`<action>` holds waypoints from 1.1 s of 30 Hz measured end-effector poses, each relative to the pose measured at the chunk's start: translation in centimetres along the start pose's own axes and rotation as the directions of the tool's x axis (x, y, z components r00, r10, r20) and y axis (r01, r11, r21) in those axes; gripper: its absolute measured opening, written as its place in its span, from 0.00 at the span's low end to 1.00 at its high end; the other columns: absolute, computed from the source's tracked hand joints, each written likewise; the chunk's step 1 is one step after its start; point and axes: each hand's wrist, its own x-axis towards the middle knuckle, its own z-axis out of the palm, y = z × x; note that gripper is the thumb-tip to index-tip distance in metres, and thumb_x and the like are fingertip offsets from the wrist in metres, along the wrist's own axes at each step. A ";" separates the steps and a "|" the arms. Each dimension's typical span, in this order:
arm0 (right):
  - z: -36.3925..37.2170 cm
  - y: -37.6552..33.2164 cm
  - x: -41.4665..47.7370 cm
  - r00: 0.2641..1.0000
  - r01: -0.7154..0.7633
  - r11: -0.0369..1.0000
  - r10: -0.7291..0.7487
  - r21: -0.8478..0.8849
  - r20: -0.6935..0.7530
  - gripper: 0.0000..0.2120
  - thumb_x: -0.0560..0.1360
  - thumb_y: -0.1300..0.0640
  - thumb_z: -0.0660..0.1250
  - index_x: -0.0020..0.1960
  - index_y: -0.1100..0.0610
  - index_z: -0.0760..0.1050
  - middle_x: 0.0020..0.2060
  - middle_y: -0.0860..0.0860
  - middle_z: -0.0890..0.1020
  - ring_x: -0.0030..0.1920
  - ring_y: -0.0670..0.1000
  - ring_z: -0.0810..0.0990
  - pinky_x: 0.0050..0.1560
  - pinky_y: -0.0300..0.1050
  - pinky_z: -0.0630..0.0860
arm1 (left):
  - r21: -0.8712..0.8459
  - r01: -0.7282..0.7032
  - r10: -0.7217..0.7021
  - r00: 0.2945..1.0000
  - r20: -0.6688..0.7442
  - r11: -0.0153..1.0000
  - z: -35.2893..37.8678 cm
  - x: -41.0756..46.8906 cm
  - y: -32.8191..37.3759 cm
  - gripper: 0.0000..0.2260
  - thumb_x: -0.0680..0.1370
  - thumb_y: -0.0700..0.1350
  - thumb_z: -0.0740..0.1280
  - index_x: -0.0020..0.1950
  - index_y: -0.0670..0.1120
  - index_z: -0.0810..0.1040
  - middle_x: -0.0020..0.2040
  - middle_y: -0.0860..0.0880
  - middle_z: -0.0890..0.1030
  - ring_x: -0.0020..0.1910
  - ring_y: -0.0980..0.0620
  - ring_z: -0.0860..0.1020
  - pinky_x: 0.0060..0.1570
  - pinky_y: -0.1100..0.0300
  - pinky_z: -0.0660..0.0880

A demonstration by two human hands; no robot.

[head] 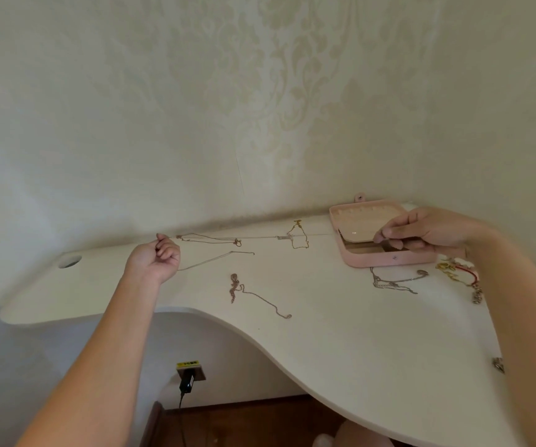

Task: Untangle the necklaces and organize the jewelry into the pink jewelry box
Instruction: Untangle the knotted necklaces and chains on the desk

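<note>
Necklace (pixel 281 237) stretched taut from left-hand fingers (pixel 163 245) to right-hand fingers (pixel 389 234).

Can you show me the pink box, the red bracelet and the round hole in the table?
pink box (pixel 369 259): head view, on its front wall.
red bracelet (pixel 469 274): head view, on its red cord.
round hole (pixel 69 261): head view, in the middle of the opening.

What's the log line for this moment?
left hand pinches chain | right hand over open pink jewelry box, grip unclear | other necklaces loose on desk
</note>
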 end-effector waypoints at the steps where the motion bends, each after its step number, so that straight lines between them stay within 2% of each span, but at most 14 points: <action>1: 0.0 0.1 0.0 1.000 -0.018 0.999 0.018 -0.040 -0.011 0.10 0.79 0.63 0.62 0.48 0.63 0.82 0.29 0.50 0.73 0.23 0.43 0.63 0.24 0.31 0.61 | -0.009 -0.028 0.028 1.000 -0.006 1.000 -0.1 0.1 0.1 0.10 0.67 0.32 0.56 0.33 0.46 0.67 0.19 0.51 0.63 0.14 0.57 0.59 0.16 0.68 0.57; 4: 0.0 0.2 0.0 0.998 -0.050 0.989 0.043 -0.138 -0.052 0.10 0.78 0.65 0.62 0.47 0.61 0.83 0.30 0.50 0.77 0.25 0.43 0.68 0.27 0.31 0.65 | -0.010 -0.074 0.073 0.997 -0.011 0.997 -0.3 0.2 0.2 0.09 0.64 0.33 0.56 0.33 0.47 0.67 0.19 0.52 0.63 0.14 0.57 0.59 0.16 0.68 0.57; 7: 0.1 0.1 0.1 0.996 -0.032 0.994 0.022 -0.108 -0.091 0.09 0.78 0.66 0.64 0.45 0.62 0.83 0.32 0.54 0.80 0.28 0.45 0.72 0.28 0.33 0.70 | 0.034 -0.075 0.074 0.997 0.011 0.997 -0.1 -0.1 0.2 0.08 0.65 0.33 0.57 0.34 0.46 0.67 0.20 0.52 0.64 0.15 0.57 0.60 0.16 0.68 0.57; 9: 0.2 -0.2 -0.2 0.991 -0.024 0.991 0.006 -0.134 -0.132 0.07 0.76 0.65 0.66 0.45 0.61 0.83 0.31 0.52 0.81 0.29 0.46 0.72 0.28 0.33 0.70 | 0.049 -0.080 0.079 0.997 0.018 0.996 0.3 -0.1 0.3 0.10 0.71 0.33 0.57 0.34 0.46 0.68 0.20 0.52 0.64 0.15 0.57 0.60 0.16 0.68 0.57; 12: -0.1 -0.2 -0.4 0.968 -0.065 0.979 0.014 -0.195 -0.249 0.04 0.74 0.61 0.71 0.43 0.60 0.83 0.27 0.50 0.80 0.26 0.45 0.72 0.29 0.33 0.69 | 0.019 -0.105 0.105 0.994 -0.002 0.994 0.8 0.0 1.0 0.17 0.81 0.36 0.51 0.35 0.46 0.69 0.20 0.52 0.64 0.15 0.58 0.60 0.17 0.68 0.58; 16: -0.8 0.5 0.0 0.925 -0.087 0.990 0.037 -0.114 -0.378 0.04 0.74 0.64 0.70 0.45 0.63 0.83 0.33 0.55 0.83 0.32 0.50 0.75 0.36 0.38 0.74 | 0.000 -0.151 0.151 0.988 -0.037 0.989 1.2 0.4 1.6 0.17 0.79 0.31 0.49 0.37 0.43 0.71 0.30 0.53 0.65 0.17 0.58 0.62 0.18 0.70 0.60; 20: -1.1 0.4 -0.1 0.864 -0.111 0.992 0.069 -0.054 -0.499 0.03 0.73 0.66 0.70 0.46 0.66 0.82 0.32 0.56 0.83 0.29 0.50 0.77 0.37 0.40 0.75 | 0.002 -0.197 0.197 0.979 -0.053 0.980 1.7 1.0 1.7 0.16 0.81 0.30 0.48 0.43 0.40 0.73 0.38 0.51 0.72 0.26 0.60 0.68 0.22 0.71 0.64; 23: -1.2 -0.3 -0.6 0.802 -0.103 0.992 0.044 -0.066 -0.596 0.05 0.69 0.62 0.75 0.42 0.63 0.83 0.30 0.55 0.81 0.27 0.49 0.75 0.35 0.36 0.72 | 0.098 -0.214 0.216 0.976 -0.011 0.972 2.5 0.9 1.2 0.13 0.82 0.30 0.49 0.49 0.37 0.73 0.42 0.47 0.76 0.23 0.58 0.77 0.24 0.71 0.69; 25: -0.9 -1.0 -0.9 0.791 -0.054 0.995 -0.007 -0.081 -0.611 0.06 0.68 0.59 0.76 0.40 0.61 0.83 0.29 0.54 0.81 0.29 0.49 0.75 0.36 0.36 0.71 | 0.256 -0.193 0.177 0.980 0.086 0.947 3.6 -0.2 0.3 0.11 0.82 0.31 0.53 0.49 0.35 0.74 0.44 0.44 0.80 0.28 0.57 0.81 0.29 0.70 0.74; 27: -0.5 -1.8 -1.1 0.797 -0.006 0.997 -0.044 -0.080 -0.603 0.06 0.68 0.57 0.77 0.40 0.60 0.83 0.30 0.53 0.82 0.30 0.49 0.75 0.39 0.35 0.71 | 0.518 -0.166 0.064 0.976 0.209 0.839 5.1 -1.9 -1.2 0.10 0.81 0.32 0.55 0.51 0.35 0.75 0.43 0.45 0.84 0.35 0.57 0.83 0.35 0.70 0.77; 29: -0.2 -2.5 -1.3 0.802 0.019 0.996 -0.066 -0.085 -0.594 0.06 0.68 0.56 0.76 0.40 0.58 0.84 0.31 0.53 0.83 0.30 0.47 0.77 0.39 0.35 0.71 | 0.744 -0.172 -0.084 0.953 0.293 0.645 6.6 -3.8 -2.6 0.11 0.81 0.32 0.55 0.53 0.36 0.76 0.43 0.46 0.85 0.39 0.56 0.84 0.38 0.68 0.78; 33: 0.4 -3.6 -1.8 0.837 0.030 0.993 -0.088 -0.115 -0.540 0.04 0.70 0.56 0.75 0.42 0.57 0.84 0.32 0.53 0.82 0.29 0.47 0.73 0.39 0.39 0.71 | 0.943 -0.215 -0.307 0.907 0.289 0.253 9.1 -7.2 -5.4 0.09 0.81 0.35 0.59 0.57 0.35 0.77 0.45 0.42 0.85 0.41 0.51 0.84 0.37 0.65 0.79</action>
